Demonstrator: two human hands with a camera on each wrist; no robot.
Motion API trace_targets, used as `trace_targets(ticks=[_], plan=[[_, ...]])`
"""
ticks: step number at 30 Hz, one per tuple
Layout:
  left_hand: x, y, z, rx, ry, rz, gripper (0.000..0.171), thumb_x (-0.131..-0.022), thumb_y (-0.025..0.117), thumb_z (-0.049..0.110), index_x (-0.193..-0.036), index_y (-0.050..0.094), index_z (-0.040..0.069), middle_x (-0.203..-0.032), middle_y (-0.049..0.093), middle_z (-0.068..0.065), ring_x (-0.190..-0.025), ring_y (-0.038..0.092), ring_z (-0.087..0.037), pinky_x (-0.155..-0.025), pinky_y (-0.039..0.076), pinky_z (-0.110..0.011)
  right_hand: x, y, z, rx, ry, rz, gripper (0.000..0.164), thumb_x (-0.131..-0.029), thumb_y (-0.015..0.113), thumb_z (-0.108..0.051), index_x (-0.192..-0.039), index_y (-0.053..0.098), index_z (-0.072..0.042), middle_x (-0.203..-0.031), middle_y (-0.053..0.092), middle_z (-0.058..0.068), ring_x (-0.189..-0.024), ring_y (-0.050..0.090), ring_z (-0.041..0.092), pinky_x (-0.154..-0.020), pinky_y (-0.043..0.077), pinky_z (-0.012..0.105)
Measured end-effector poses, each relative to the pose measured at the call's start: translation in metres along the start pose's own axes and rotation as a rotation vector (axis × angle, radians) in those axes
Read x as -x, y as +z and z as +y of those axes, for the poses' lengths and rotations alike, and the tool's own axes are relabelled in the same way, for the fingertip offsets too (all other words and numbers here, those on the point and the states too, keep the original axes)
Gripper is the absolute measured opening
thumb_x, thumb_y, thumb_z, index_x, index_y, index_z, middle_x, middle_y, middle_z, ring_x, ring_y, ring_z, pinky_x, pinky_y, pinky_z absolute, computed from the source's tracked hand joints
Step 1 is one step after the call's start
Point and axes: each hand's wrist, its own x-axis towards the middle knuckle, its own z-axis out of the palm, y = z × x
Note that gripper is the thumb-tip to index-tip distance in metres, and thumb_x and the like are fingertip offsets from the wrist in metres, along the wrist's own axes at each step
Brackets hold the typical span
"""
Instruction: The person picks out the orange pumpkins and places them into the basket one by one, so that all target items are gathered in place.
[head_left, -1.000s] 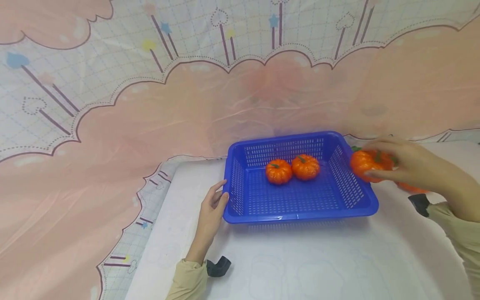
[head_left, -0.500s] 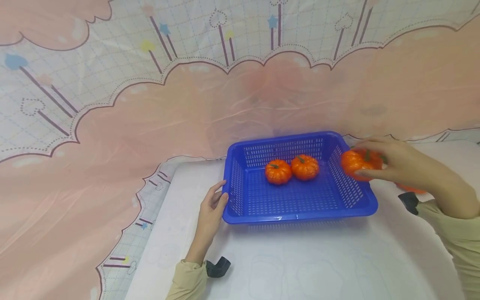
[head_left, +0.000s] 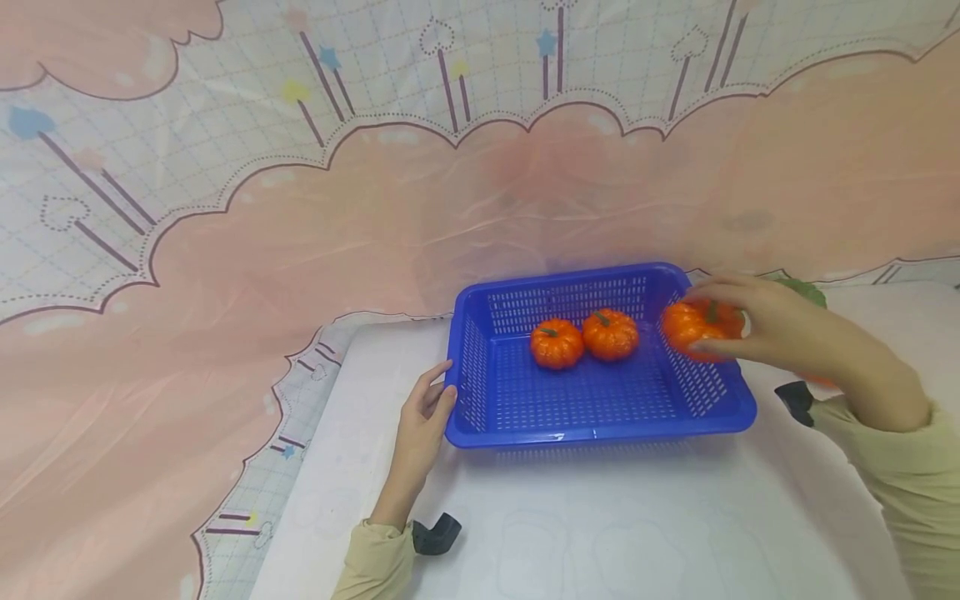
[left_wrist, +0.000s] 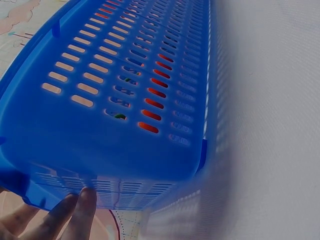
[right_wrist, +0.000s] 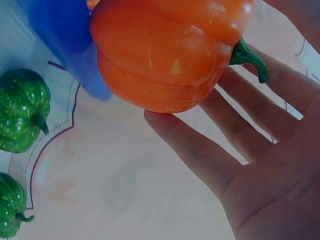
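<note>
White tabletop — blue basket, pink cloth behind.

In the head view, our left hand reaches from seven o'clock with fingers loosely extended, while our right hand grips at three o'clock.

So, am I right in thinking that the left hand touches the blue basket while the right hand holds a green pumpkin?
Not quite: the pumpkin in the right hand is orange, as the right wrist view shows; the left hand does touch the blue basket.
</note>
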Motion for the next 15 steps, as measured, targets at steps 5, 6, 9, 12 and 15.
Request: trace_targets(ticks=[5, 6, 9, 12, 15], plan=[[0.0, 0.0, 0.0, -0.001, -0.001, 0.001, 0.043, -0.103, 0.055, 0.03, -0.145, 0.049, 0.02, -0.132, 0.062, -0.019, -0.123, 0.06, -0.033, -0.106, 0.047, -0.05, -0.006, 0.003, -0.004, -0.002, -0.029, -0.012, 0.056, -0.081, 0.083, -0.035, -0.126, 0.064, -0.009, -0.134, 0.059, 0.014, -0.122, 0.054, 0.035, -0.099, 0.045, 0.061], [0.0, 0.0, 0.0, 0.0, -0.002, 0.001, 0.043, -0.103, 0.055, 0.03, -0.145, 0.049, 0.02, -0.132, 0.062, -0.019, -0.123, 0.06, -0.033, -0.106, 0.047, -0.05, -0.008, 0.004, -0.004, 0.011, -0.062, -0.003, 0.054, -0.08, 0.083, -0.035, -0.125, 0.065, -0.009, -0.131, 0.061, 0.013, -0.119, 0.055, 0.034, -0.098, 0.047, 0.059], [0.0, 0.0, 0.0, 0.004, 0.0, 0.0, 0.044, -0.103, 0.055, 0.03, -0.145, 0.049, 0.02, -0.131, 0.062, -0.019, -0.123, 0.061, -0.033, -0.106, 0.047, -0.049, -0.013, 0.007, -0.005, 0.056, -0.171, 0.038, 0.05, -0.079, 0.085, -0.031, -0.12, 0.067, -0.01, -0.123, 0.064, 0.009, -0.111, 0.059, 0.029, -0.091, 0.052, 0.053], [0.0, 0.0, 0.0, 0.006, 0.001, 0.0, 0.044, -0.103, 0.055, 0.03, -0.145, 0.049, 0.019, -0.131, 0.062, -0.019, -0.123, 0.061, -0.033, -0.106, 0.047, -0.049, -0.017, 0.011, -0.005, 0.085, -0.253, 0.067, 0.047, -0.078, 0.086, -0.027, -0.118, 0.069, -0.01, -0.119, 0.066, 0.005, -0.104, 0.061, 0.024, -0.084, 0.054, 0.046], [0.0, 0.0, 0.001, 0.005, 0.001, -0.001, 0.044, -0.103, 0.055, 0.03, -0.145, 0.048, 0.019, -0.132, 0.062, -0.019, -0.124, 0.06, -0.033, -0.106, 0.047, -0.049, -0.02, 0.014, -0.007, 0.083, -0.261, 0.063, 0.045, -0.078, 0.085, -0.028, -0.117, 0.069, -0.011, -0.119, 0.066, 0.004, -0.104, 0.061, 0.021, -0.083, 0.055, 0.043]])
